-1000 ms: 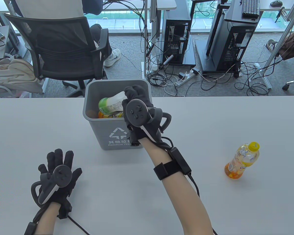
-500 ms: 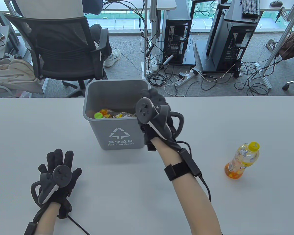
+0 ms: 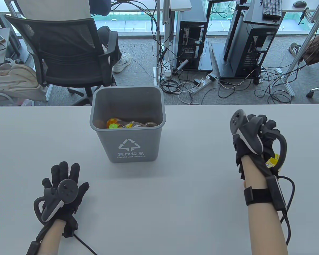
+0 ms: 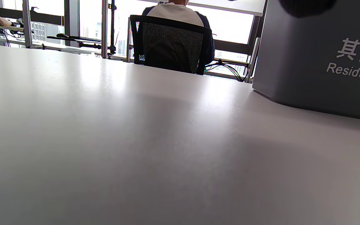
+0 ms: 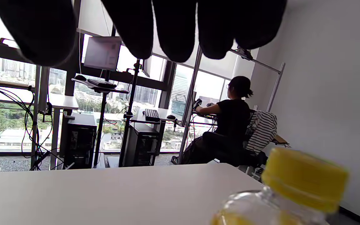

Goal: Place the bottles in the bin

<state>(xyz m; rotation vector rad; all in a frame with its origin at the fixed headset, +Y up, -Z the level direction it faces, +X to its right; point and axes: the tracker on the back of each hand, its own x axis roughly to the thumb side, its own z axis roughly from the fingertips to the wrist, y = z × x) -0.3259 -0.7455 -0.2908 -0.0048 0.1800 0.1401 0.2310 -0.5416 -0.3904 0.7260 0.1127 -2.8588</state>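
Bottles lie heaped inside the grey waste bin at the far middle of the counter. One more, a yellow-capped juice bottle, stands at the right, mostly hidden under the right hand, whose grip hangs spread above the cap, touching nothing. The left hand rests flat on the counter, fingers spread.

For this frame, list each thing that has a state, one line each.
Bin: upright on the table, open top, bottles lying inside.
Yellow-capped bottle: on the table, capped, below the right hand, not gripped.
Right hand: above the bottle, fingers spread.
Left hand: flat on the table, fingers spread, holds nothing.
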